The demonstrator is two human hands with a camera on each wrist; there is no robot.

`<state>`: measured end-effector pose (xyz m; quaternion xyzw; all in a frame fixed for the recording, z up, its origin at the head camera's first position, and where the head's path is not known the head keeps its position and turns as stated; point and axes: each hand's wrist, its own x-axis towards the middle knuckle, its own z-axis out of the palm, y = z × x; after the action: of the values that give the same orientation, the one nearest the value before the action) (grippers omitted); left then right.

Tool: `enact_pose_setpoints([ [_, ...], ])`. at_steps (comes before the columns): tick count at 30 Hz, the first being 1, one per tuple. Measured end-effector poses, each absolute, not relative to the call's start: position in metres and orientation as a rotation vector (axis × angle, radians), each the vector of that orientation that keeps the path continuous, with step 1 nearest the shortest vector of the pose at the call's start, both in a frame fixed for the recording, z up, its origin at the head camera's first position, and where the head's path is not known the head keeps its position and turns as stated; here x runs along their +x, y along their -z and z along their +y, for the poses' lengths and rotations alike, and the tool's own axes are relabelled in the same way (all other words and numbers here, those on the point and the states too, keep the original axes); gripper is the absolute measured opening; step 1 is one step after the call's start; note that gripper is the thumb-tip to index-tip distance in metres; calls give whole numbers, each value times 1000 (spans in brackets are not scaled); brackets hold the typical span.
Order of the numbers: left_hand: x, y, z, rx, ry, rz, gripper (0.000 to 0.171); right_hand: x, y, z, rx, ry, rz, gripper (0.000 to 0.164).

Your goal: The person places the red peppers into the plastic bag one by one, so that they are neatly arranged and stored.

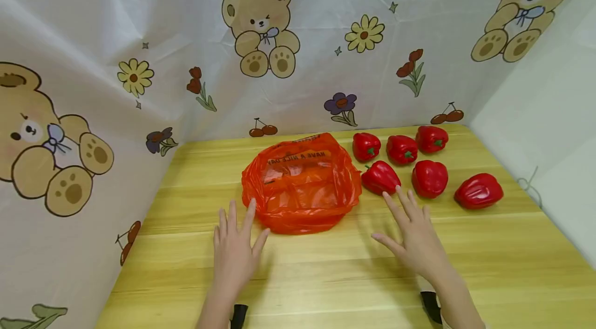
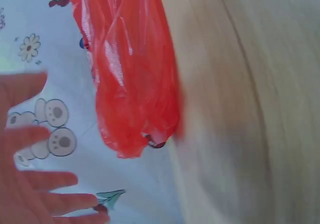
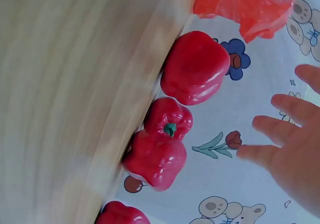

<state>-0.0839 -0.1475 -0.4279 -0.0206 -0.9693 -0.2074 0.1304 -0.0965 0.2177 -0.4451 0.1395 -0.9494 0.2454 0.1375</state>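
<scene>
A red plastic bag (image 1: 298, 220) lies with its mouth spread wide on the wooden table, printed text showing inside. My left hand (image 1: 235, 249) hovers at its near left side, fingers straight and apart, holding nothing. To the right of the bag sit several red bell peppers, among them one on its side (image 1: 381, 178) close to the bag's rim. Over the table in front of that pepper, my right hand (image 1: 416, 243) is spread with nothing in it. In the left wrist view the bag (image 2: 135, 74) stands beyond the fingers; in the right wrist view peppers (image 3: 195, 69) show beside the hand.
Another bell pepper (image 1: 479, 191) lies farthest right, near the table's right edge. A white cloth (image 1: 307, 96) printed with bears and flowers hangs behind and left of the wooden table (image 1: 186, 267). A thin cord (image 1: 531, 187) is at the right wall.
</scene>
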Motion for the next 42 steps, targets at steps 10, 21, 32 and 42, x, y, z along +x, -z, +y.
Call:
enact_pose_setpoints([
  [10,-129,441,-156,473,1657,-2364,56,-116,422,241,326,-987,-2493,62],
  [21,-121,461,-161,723,2130,-1894,60,-168,427,245,188,-1313,-2612,59],
  [32,-126,459,-147,713,2150,-1714,50,-188,441,255,61,-1387,-2668,62],
  [42,-130,458,-139,703,2151,-1737,48,-196,445,259,24,-1460,-2705,69],
])
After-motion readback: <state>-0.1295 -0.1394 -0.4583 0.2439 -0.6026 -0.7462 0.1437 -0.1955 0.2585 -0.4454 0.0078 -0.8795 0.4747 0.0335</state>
